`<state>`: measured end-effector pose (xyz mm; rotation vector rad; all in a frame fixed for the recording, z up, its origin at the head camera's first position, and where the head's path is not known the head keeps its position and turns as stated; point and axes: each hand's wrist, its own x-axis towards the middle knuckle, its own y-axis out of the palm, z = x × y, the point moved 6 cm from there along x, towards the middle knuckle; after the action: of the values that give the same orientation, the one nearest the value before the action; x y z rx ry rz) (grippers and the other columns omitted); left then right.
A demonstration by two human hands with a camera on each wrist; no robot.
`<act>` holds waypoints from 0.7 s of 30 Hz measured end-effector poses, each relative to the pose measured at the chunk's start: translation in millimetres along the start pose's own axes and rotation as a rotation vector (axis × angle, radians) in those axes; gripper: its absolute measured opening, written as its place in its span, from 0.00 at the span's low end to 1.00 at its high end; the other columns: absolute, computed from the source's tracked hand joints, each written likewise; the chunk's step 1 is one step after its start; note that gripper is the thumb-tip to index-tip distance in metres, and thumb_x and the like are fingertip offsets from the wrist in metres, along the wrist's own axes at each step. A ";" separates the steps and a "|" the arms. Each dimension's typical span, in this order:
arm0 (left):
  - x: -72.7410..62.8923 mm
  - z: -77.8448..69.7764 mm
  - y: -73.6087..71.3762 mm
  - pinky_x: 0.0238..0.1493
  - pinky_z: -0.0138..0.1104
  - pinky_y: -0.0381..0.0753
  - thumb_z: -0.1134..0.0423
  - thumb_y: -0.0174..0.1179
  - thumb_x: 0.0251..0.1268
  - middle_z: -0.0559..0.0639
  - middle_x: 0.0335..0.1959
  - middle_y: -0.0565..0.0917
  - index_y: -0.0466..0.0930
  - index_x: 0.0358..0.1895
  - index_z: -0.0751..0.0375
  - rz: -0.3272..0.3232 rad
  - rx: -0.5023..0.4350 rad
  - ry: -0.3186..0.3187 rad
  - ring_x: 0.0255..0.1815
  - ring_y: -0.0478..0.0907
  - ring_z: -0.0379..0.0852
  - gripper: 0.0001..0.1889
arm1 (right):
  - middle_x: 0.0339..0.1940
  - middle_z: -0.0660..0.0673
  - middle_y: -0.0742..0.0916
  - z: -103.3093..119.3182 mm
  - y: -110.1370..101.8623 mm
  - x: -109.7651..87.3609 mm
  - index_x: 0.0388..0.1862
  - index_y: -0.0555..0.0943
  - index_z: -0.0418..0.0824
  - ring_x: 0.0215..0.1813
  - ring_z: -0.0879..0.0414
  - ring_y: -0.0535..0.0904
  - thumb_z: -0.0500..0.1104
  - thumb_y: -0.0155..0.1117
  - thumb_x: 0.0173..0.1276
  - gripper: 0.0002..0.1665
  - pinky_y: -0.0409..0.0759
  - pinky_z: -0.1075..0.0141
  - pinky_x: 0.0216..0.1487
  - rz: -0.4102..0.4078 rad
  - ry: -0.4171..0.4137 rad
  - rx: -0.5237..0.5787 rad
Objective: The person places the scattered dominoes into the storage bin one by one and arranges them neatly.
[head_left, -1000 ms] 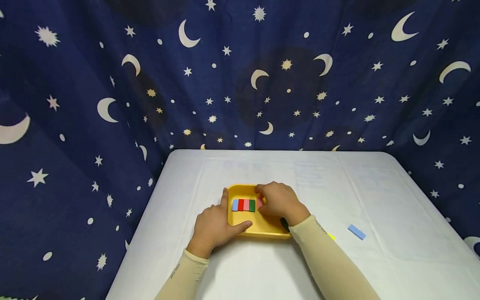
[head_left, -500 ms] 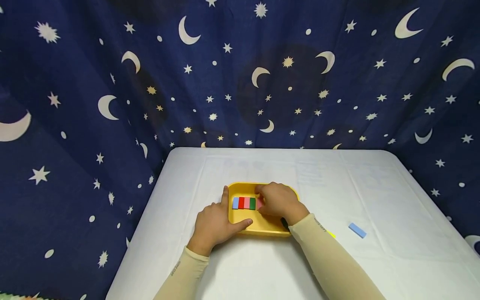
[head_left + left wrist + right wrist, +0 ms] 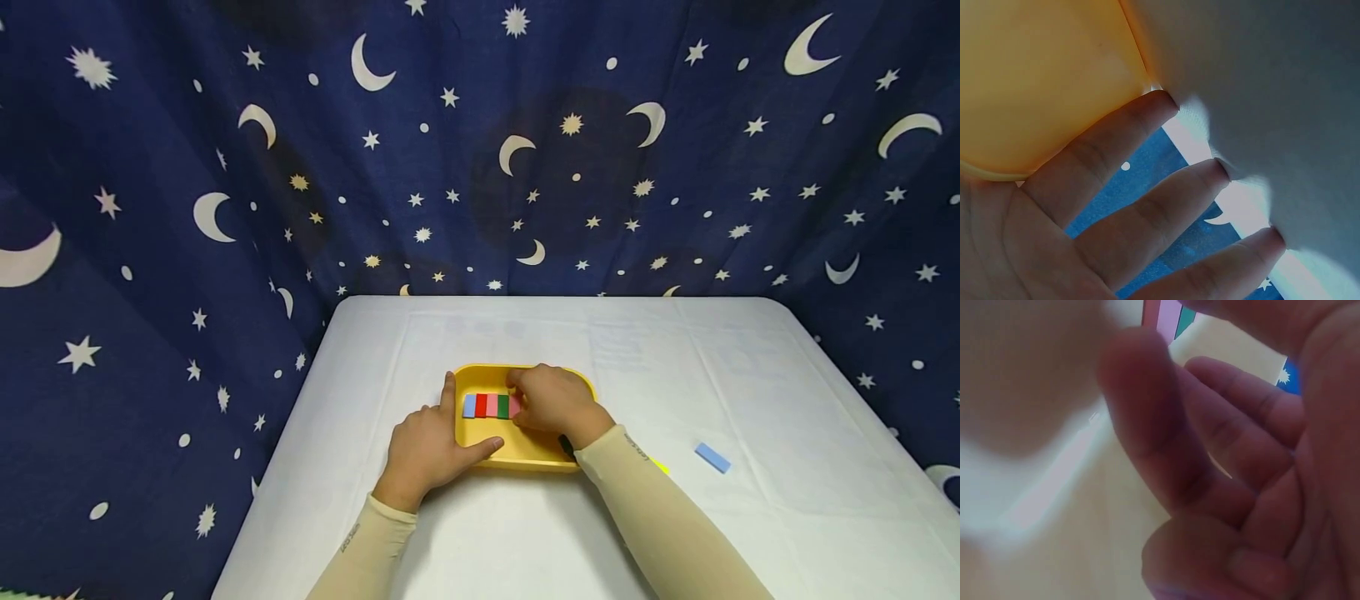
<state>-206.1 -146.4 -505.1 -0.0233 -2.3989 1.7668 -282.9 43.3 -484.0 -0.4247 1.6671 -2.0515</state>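
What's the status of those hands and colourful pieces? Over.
Left hand against yellow tray. Right hand pinches rightmost pink piece, beside green piece. No obvious obstruction; right hand hides part of the tray.

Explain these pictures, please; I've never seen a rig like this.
No machine here: a person works bare-handed. The wide picture comes from a camera on the head, the two close-ups from one camera on each wrist. On the white-covered table sits a yellow tray, and the left hand touches its left side. Inside lie a light blue block, a red block, a pink block and a green block in a row. Beside the green one, the right hand pinches a second pink block. Outside the tray, a blue block lies farther right, and a yellow piece shows beside the right sleeve.
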 end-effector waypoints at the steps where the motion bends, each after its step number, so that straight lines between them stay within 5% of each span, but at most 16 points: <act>1: -0.1 -0.1 0.1 0.18 0.40 0.73 0.04 0.40 0.42 0.54 0.27 0.83 0.52 0.85 0.63 0.001 0.003 0.000 0.23 0.78 0.48 0.76 | 0.24 0.60 0.80 -0.1 0.1 -0.1 0.51 0.86 0.51 0.30 0.56 0.76 0.49 0.83 0.55 0.24 0.77 0.58 0.35 0.001 0.002 0.000; 14: 0.1 -0.7 0.0 0.18 0.39 0.73 0.04 0.39 0.42 0.54 0.28 0.83 0.52 0.85 0.63 -0.004 0.014 0.005 0.24 0.79 0.48 0.76 | 0.29 0.59 0.82 -3.6 -1.0 -1.2 0.49 0.85 0.51 0.32 0.55 0.76 0.53 0.84 0.53 0.26 0.76 0.57 0.37 0.003 0.023 0.030; 21: 0.0 0.8 1.9 0.19 0.40 0.72 0.04 0.41 0.43 0.54 0.28 0.83 0.50 0.86 0.62 0.008 0.017 -0.010 0.24 0.78 0.48 0.76 | 0.43 0.55 0.89 -2.4 -10.2 -8.1 0.61 0.85 0.49 0.42 0.55 0.81 0.58 0.84 0.57 0.34 0.80 0.53 0.45 0.016 0.058 0.086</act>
<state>-206.3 -146.6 -507.1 -0.0227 -2.3936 1.7947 -278.9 51.2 -474.2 -0.3245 1.6031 -2.1331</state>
